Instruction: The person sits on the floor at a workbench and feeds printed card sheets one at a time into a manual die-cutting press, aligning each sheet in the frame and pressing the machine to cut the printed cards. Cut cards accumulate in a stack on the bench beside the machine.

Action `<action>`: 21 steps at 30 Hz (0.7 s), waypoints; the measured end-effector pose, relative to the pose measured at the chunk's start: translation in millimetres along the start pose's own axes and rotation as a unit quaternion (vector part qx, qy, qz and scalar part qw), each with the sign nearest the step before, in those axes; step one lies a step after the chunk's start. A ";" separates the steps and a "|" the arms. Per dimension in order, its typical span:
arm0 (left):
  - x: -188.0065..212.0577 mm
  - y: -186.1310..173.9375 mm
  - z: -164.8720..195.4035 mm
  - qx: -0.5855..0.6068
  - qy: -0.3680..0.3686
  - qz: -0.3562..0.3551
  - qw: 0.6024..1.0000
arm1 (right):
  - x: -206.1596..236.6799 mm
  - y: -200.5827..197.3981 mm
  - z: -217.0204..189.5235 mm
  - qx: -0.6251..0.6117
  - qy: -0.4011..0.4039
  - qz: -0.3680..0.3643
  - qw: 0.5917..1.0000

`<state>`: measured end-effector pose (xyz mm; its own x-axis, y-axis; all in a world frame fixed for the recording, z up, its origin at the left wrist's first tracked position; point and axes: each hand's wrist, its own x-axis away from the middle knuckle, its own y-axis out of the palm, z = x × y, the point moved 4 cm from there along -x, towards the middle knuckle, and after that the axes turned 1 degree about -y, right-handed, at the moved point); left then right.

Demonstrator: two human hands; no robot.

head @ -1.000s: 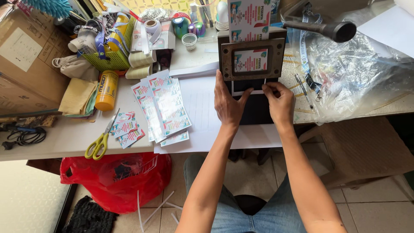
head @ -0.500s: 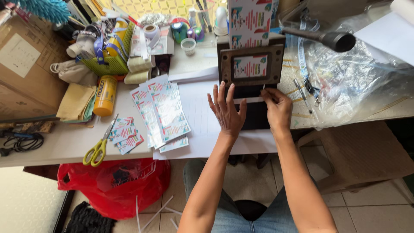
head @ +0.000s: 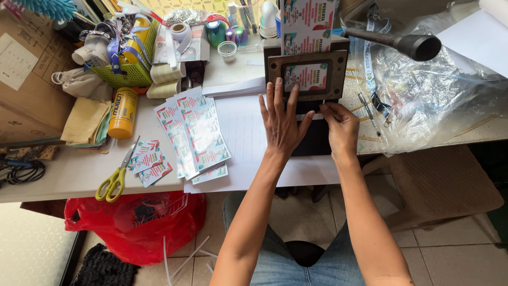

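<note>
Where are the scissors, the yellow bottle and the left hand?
scissors (head: 117,175), head view, on the yellow-green handles.
yellow bottle (head: 123,113), head view, mid-body.
left hand (head: 281,123), head view, back of the hand.

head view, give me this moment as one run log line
left hand: open, fingers spread, flat by die cutter | right hand: pinching white strip at cutter's front edge | printed card in cutter window | cut cards stacked left | scissors idle

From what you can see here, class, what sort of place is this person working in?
Probably a small card-making or print-finishing workshop, perhaps at home. A lever-operated cutting press holds a printed card, stacks of printed laminated sheets lie beside it, and yellow-handled scissors rest by cut cards.
</note>
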<state>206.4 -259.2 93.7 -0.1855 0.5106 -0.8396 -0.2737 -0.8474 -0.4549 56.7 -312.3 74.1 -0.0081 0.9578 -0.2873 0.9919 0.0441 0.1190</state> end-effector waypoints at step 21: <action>7.4 16.6 -6.5 -0.036 0.001 -0.012 0.999 | 2.7 1.6 -3.9 -0.010 0.004 0.018 1.000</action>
<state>206.6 -270.5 78.1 -0.1778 0.5302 -0.8290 -0.2084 -0.8436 -0.4949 57.7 -308.6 77.2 0.0263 0.9609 -0.2755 0.9890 0.0152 0.1474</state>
